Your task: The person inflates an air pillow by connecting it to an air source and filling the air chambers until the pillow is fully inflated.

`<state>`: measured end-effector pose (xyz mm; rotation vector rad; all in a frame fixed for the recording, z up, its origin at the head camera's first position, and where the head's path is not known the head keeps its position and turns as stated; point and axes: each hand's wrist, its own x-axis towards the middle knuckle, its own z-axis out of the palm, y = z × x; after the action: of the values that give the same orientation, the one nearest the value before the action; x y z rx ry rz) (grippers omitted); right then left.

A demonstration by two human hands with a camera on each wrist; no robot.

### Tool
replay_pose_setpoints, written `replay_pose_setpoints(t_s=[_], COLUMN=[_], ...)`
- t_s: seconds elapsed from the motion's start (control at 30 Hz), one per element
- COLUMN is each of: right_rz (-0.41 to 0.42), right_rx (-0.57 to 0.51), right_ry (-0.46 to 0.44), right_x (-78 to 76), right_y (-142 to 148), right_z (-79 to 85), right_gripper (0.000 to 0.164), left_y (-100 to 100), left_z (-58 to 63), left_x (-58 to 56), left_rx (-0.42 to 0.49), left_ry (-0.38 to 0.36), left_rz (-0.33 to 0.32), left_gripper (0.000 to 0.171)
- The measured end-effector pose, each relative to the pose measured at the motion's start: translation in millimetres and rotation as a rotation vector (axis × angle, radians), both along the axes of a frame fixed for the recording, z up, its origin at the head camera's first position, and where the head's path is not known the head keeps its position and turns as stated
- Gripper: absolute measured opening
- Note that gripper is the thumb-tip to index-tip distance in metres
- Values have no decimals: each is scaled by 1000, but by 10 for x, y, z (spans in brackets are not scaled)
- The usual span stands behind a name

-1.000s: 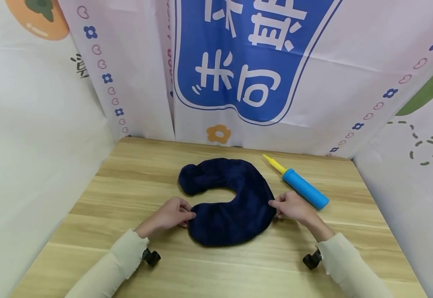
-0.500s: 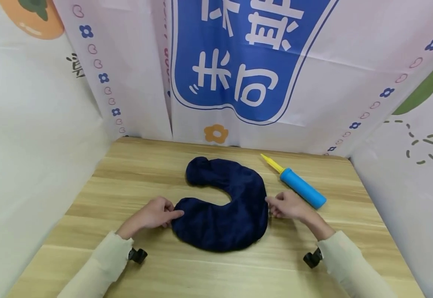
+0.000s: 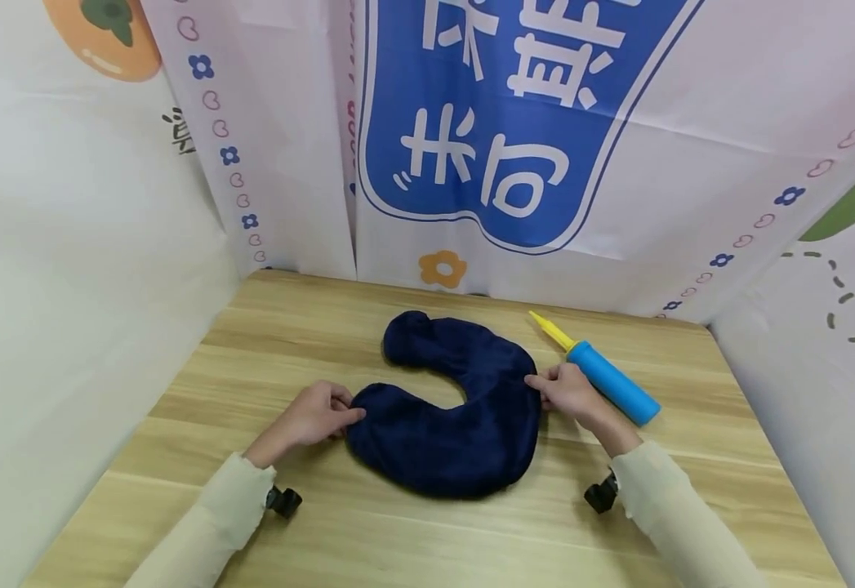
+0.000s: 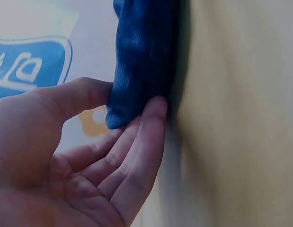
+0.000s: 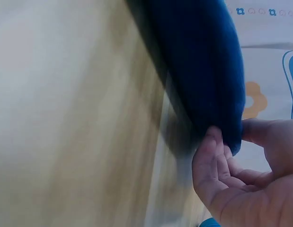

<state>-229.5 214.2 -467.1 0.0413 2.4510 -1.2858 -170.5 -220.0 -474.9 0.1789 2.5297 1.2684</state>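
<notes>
A dark blue, plush U-shaped neck pillow lies on the wooden table, its opening facing left. My left hand pinches the tip of its near arm, thumb on top and fingers underneath. At the pillow's right outer edge, my right hand pinches the fabric between thumb and fingers. In the left wrist view the pillow's end sits between thumb and fingertips. The right wrist view shows the pillow's edge held the same way.
A blue hand pump with a yellow nozzle lies just beyond my right hand. The wooden table meets a printed cloth backdrop at the back, with white walls at both sides.
Both hands keep hold of the pillow. Its near arm has been drawn leftward with the left hand, the U has opened wider and turned slightly, and its far tip has shifted right.
</notes>
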Motion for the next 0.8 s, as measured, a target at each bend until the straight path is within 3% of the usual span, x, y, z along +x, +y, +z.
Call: replay_pose_setpoints(t_s=[0.17,0.3,0.4,0.47,0.63,0.8], right_rz=[4,49,80,59,-32,-52], right_rx=[-74,-101,-86,-72,-30,15], right_ry=[-76,-117,-104,-95,-81,-51], right_x=[274,450,464,436,318,206], right_y=[68,110,81,81,113,48], right_z=[16,6,9,16,29,-17], right_gripper=[30,32,36,38,41,36], left_y=[-70,-98,-182,-209,-123,-31], left_z=[19,68,118,131,80,-8], left_x=[-279,-357,-217,-95,122,131], left_rx=[-67,-161,-259,-283,-100,17], left_ry=[75,96,38,-13,-95,-75], left_rz=[76,104,122,118,93,141], left_gripper=[29,31,44,51,45,30])
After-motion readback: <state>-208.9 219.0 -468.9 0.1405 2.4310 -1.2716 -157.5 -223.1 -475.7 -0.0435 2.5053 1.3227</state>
